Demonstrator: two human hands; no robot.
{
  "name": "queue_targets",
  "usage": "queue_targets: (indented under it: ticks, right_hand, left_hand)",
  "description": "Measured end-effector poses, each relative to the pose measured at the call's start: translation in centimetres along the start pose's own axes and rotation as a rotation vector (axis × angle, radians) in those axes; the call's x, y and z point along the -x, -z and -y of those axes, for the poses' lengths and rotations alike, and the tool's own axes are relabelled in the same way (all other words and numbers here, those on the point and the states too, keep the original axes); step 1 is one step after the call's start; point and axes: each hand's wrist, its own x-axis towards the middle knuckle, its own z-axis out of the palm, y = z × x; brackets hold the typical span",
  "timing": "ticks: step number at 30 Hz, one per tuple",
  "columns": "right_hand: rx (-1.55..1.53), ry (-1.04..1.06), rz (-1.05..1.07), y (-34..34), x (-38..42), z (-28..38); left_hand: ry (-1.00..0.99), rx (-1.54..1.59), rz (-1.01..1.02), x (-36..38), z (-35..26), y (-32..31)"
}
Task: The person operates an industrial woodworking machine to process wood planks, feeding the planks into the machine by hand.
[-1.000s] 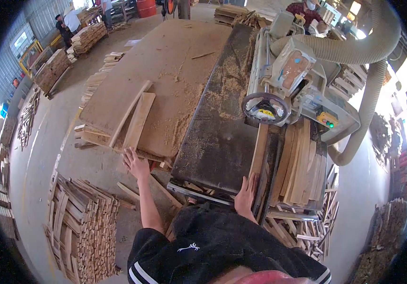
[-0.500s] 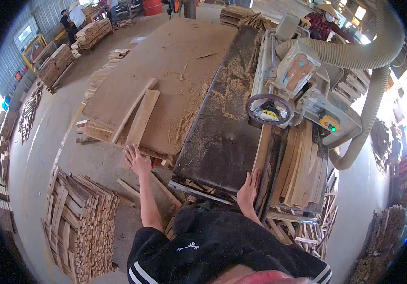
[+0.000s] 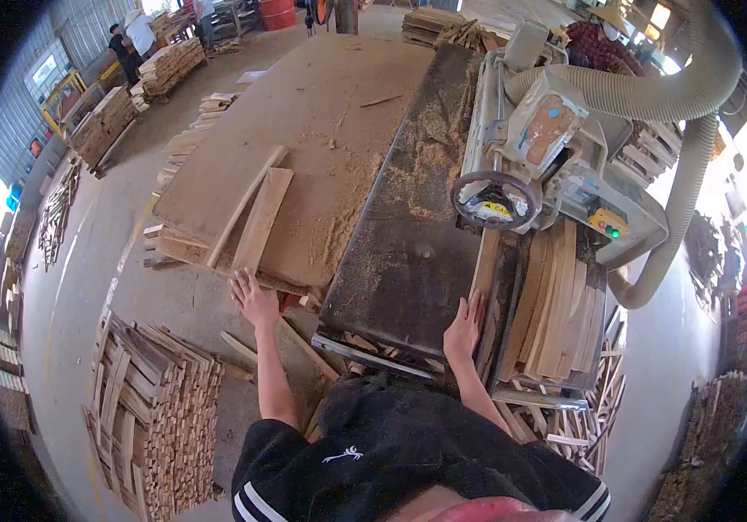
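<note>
The right hand [image 3: 462,335], fingers outstretched, is at the near end of a narrow brown wooden strip [image 3: 485,265] by the grey machine [image 3: 639,242]; it looks light, stiff, best held there. The left hand [image 3: 257,306], spread, nears a pale flat board [image 3: 264,219].

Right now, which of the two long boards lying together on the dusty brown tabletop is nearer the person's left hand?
The wider board: its near end lies right by the left hand's fingertips, while the narrower board ends farther left.
</note>
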Motion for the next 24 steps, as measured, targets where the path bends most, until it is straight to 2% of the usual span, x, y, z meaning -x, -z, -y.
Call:
queue_targets:
  ticks: [5,10,14,20,22,24]
  right_hand:
    - [-0.032,-0.080,0.053,-0.9,-3.0,-0.9]
    - [0.001,0.030,-0.091,-1.4,-6.0,-1.7]
    - [0.007,0.003,-0.069,-0.7,-8.9,-1.9]
    - [0.020,0.061,-0.174,-1.8,-13.0,-3.2]
    - [0.024,0.235,-0.201,-1.7,-13.8,-3.8]
    - [0.016,0.286,-0.231,-1.4,-13.1,-3.3]
  left_hand:
    - [0.022,0.000,0.024,0.0,-0.4,0.5]
    - [0.008,-0.005,0.006,0.2,-0.4,0.3]
    - [-0.010,-0.011,-0.024,0.2,-0.3,0.2]
    - [-0.061,-0.024,-0.007,-1.1,1.2,1.1]
    - [-0.038,-0.042,-0.026,-2.4,2.3,1.0]
    - [-0.003,-0.066,-0.050,-3.1,3.5,1.0]
